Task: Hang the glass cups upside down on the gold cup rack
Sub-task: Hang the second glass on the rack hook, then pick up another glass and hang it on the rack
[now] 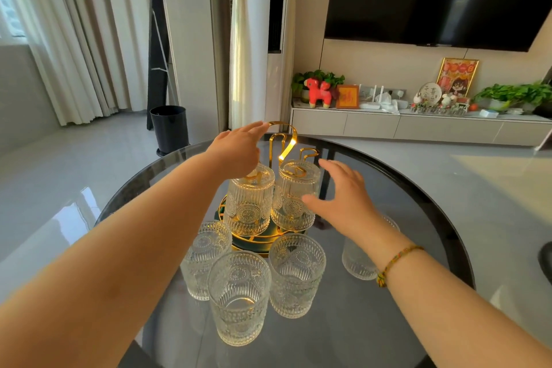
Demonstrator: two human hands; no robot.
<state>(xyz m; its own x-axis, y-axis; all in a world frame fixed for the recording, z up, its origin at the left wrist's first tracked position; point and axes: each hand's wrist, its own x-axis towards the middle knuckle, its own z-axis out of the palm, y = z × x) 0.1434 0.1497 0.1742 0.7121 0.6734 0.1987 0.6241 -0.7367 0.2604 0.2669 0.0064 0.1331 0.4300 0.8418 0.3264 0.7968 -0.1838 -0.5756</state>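
On the round glass tabletop [418, 188], two glass cups [249, 197] were hung inverted on the gold cup rack [286, 140]; four upright cups [239, 296] stood nearby. Both grips, left hand [239, 149] and right hand [343, 197], were spread open, nothing held.

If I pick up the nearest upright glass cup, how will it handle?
The nearest upright embossed glass cup is probably rigid and heavy for its size, given its thick walls. Its ribbed pattern should aid grip. It is likely breakable, and could clink against the neighbouring glass cup.
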